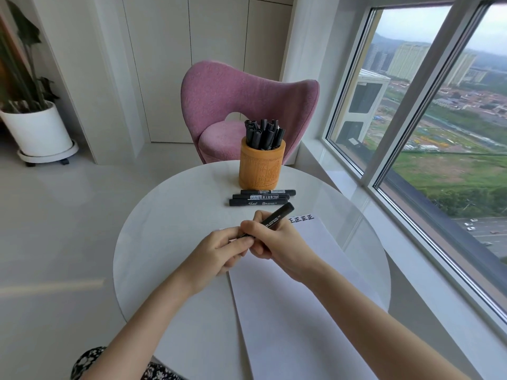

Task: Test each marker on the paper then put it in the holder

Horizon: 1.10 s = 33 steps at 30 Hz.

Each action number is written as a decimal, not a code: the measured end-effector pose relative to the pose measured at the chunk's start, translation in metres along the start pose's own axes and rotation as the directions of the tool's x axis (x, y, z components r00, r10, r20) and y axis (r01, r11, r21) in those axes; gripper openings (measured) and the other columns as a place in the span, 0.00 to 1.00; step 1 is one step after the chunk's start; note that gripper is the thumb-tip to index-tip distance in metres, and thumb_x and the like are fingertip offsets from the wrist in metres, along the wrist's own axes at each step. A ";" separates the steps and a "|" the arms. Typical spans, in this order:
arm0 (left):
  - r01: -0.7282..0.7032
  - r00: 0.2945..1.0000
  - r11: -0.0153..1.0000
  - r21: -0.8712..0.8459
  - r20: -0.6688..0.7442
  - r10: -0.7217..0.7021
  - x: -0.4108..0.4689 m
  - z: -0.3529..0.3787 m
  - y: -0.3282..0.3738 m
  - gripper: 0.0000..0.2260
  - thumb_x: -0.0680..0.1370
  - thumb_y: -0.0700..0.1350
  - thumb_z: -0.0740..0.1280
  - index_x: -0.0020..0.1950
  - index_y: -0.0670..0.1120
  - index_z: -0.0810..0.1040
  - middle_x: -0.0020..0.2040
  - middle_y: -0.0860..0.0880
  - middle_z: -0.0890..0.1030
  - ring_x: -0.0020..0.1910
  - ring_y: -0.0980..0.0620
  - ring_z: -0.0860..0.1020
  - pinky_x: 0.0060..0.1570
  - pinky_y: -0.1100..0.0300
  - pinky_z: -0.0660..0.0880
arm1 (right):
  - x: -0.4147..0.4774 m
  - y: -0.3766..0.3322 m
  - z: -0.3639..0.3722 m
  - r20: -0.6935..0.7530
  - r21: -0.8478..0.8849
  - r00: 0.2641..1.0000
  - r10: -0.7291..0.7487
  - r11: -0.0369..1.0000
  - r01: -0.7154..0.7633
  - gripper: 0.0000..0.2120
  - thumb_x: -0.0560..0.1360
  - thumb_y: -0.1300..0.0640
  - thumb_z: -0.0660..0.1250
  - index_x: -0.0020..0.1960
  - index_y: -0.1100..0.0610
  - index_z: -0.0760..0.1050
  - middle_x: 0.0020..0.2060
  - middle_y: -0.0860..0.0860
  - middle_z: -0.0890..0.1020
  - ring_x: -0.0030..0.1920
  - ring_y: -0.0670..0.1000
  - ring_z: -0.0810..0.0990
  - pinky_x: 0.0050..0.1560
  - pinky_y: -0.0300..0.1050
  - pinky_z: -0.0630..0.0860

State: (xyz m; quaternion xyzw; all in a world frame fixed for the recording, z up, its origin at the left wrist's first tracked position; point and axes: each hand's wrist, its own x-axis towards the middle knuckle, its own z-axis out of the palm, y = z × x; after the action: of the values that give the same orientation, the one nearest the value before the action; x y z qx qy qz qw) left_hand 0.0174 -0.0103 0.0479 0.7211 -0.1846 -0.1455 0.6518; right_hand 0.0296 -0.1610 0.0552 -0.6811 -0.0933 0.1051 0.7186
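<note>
My right hand grips a black marker by its barrel, tilted up to the right above the white paper. My left hand pinches the marker's lower end, where the cap sits; the tip is hidden by my fingers. Black test marks line the paper's top edge. Three more black markers lie side by side on the table just beyond my hands. Behind them stands an orange carved holder with several black markers upright in it.
All of this sits on a round white table. A pink chair stands behind the table. A large window runs along the right side. A potted plant stands on the floor at the far left.
</note>
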 end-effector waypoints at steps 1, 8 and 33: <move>0.004 1.000 1.000 -0.002 0.003 -0.004 -0.001 -0.002 0.001 0.11 0.76 0.48 0.62 0.43 0.40 0.73 0.28 0.55 0.62 0.24 0.58 0.57 0.22 0.68 0.54 | 0.000 -0.001 0.001 0.003 0.003 1.000 0.000 1.000 0.000 0.16 0.77 0.66 0.63 0.32 0.58 0.66 0.22 0.53 0.70 0.25 0.51 0.64 0.26 0.38 0.62; -0.035 0.997 0.991 0.131 -0.071 0.044 -0.004 -0.007 0.003 0.09 0.75 0.52 0.66 0.41 0.47 0.74 0.23 0.56 0.62 0.23 0.58 0.59 0.24 0.68 0.57 | 0.002 -0.008 0.004 -0.030 0.005 0.999 -0.043 0.999 0.044 0.16 0.77 0.66 0.62 0.32 0.58 0.67 0.22 0.52 0.71 0.27 0.51 0.64 0.27 0.39 0.60; -0.010 0.949 0.924 0.382 -0.288 0.129 -0.025 -0.018 -0.031 0.11 0.69 0.37 0.75 0.45 0.53 0.84 0.43 0.60 0.83 0.38 0.67 0.77 0.38 0.78 0.67 | 0.027 0.027 0.024 -0.500 -0.258 0.856 -0.132 0.966 -0.002 0.12 0.70 0.63 0.66 0.32 0.60 0.65 0.25 0.50 0.66 0.27 0.46 0.63 0.27 0.35 0.61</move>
State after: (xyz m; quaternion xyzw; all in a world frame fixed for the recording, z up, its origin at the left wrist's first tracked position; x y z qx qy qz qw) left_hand 0.0058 0.0200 0.0186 0.8391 -0.1311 0.0301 0.5271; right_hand 0.0488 -0.1292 0.0291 -0.7657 0.0660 -0.1172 0.6290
